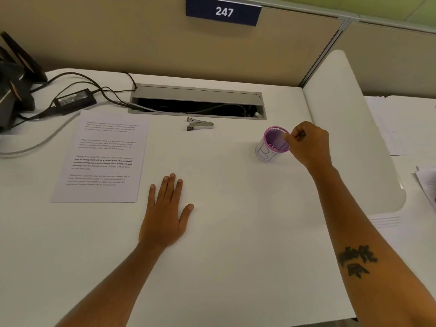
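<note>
Across the lower view, a white worktop [236, 244] is spanning the frame and carrying every item listed below.

- Beige partition wall [118, 38]: standing behind the worktop and bearing a blue sign [223, 11] that is reading 247.
- White side panel [349, 138]: standing on edge at the right and separating the worktop from loose papers [387, 123] beyond it.
- Grey cable tray [198, 93]: sitting open at the back centre, with black cables running into it from the left.
- Printed sheet [101, 156]: lying flat at the left with four blocks of text facing up.
- Left hand [165, 213]: lying palm down on the bare worktop, just right of the sheet. Its fingers are stretching straight and slightly spread, and it is holding nothing.
- Right hand [309, 145]: reaching to the far right of the worktop with fingers curling in. Thumb and forefinger are pinching together at the right rim of the pen cup. Whether anything small is sitting between them cannot be told.
- Black power adapter [75, 100]: lying at the back left among the cables.
- Pen cup [271, 152]: purple mesh with a white paper label wrapping its side. It is standing upright on the right part of the worktop, well apart from the sheet.
- Small stapler [200, 124]: lying just in front of the cable tray.
</note>
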`<action>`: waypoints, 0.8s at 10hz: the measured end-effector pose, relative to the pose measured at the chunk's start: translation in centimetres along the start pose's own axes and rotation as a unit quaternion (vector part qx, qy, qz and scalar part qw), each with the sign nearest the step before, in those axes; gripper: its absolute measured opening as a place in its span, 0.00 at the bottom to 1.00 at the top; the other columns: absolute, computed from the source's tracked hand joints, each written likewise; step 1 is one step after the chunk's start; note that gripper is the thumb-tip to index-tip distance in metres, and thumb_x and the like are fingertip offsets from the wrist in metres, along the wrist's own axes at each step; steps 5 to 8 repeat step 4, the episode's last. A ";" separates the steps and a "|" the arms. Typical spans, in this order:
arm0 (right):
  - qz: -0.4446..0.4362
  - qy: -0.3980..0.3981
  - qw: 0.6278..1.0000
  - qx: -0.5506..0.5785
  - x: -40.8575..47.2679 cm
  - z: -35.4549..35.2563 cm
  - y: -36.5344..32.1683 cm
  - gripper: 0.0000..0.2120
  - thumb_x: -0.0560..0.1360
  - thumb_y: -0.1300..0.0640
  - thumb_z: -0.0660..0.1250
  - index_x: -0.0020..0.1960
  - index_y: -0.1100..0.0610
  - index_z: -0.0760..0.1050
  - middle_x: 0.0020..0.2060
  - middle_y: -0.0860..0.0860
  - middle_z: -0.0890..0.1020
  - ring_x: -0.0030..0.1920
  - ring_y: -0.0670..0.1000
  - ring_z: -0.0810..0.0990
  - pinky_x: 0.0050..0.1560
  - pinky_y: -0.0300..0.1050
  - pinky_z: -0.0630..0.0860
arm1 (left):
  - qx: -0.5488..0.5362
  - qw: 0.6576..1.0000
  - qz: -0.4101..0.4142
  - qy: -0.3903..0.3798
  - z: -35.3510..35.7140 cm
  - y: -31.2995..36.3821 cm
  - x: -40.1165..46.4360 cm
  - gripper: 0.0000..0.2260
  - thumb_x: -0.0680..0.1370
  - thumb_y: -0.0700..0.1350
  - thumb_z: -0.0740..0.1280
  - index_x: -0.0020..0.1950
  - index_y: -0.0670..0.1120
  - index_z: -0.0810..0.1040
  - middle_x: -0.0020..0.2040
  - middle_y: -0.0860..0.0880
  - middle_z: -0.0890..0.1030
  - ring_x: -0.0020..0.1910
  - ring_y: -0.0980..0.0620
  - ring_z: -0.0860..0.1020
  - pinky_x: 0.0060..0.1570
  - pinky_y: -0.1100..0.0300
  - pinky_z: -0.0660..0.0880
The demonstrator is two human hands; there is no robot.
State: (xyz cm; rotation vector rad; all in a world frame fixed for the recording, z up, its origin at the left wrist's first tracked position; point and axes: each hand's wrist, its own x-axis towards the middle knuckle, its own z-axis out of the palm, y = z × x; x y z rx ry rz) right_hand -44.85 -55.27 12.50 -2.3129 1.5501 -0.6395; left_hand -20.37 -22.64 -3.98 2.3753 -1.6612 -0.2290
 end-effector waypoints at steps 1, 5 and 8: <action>-0.025 0.020 0.999 0.003 -1.5 -0.4 -0.5 0.10 0.78 0.57 0.74 0.44 0.64 0.79 0.38 0.56 0.82 0.38 0.53 0.78 0.41 0.45 0.77 | -0.015 1.000 0.001 -0.005 -0.3 0.0 0.0 0.35 0.87 0.63 0.50 0.89 0.45 0.52 0.90 0.45 0.50 0.90 0.48 0.46 0.87 0.38 0.48; 0.003 0.001 0.999 0.047 -10.6 0.8 -3.7 0.19 0.75 0.73 0.65 0.60 0.56 0.75 0.59 0.51 0.79 0.60 0.48 0.74 0.59 0.33 0.71 | -0.130 0.988 -0.028 -0.076 -3.3 -0.3 -0.7 0.42 0.82 0.70 0.42 0.90 0.47 0.45 0.90 0.49 0.40 0.88 0.51 0.35 0.85 0.42 0.31; 0.003 0.001 0.999 0.047 -10.6 0.8 -3.7 0.19 0.75 0.73 0.65 0.60 0.56 0.75 0.59 0.51 0.79 0.60 0.48 0.74 0.59 0.33 0.71 | -0.130 0.988 -0.028 -0.076 -3.3 -0.3 -0.7 0.42 0.82 0.70 0.42 0.90 0.47 0.45 0.90 0.49 0.40 0.88 0.51 0.35 0.85 0.42 0.31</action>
